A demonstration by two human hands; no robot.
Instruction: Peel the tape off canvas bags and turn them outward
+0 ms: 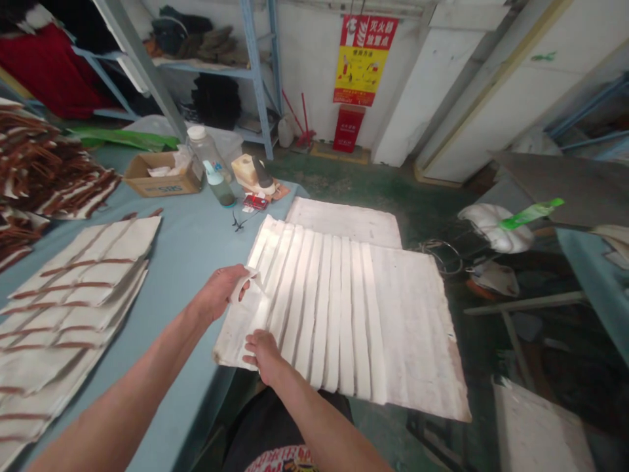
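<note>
A white board point(407, 314) carries a row of several long white strips point(319, 295) laid side by side. My left hand point(221, 292) is closed on the edge of the leftmost white strip point(248, 298), lifting its upper part off the row. My right hand point(263, 351) lies on the lower end of that same strip, fingers curled and pressing it down near the board's front edge.
Stacks of white pieces with brown bands point(73, 295) cover the blue table point(191, 242) at left. A cardboard box point(162, 174), a plastic bottle point(209, 154), a small green bottle point(221, 190) stand at the back. Metal shelving point(255, 72) beyond; cluttered floor at right.
</note>
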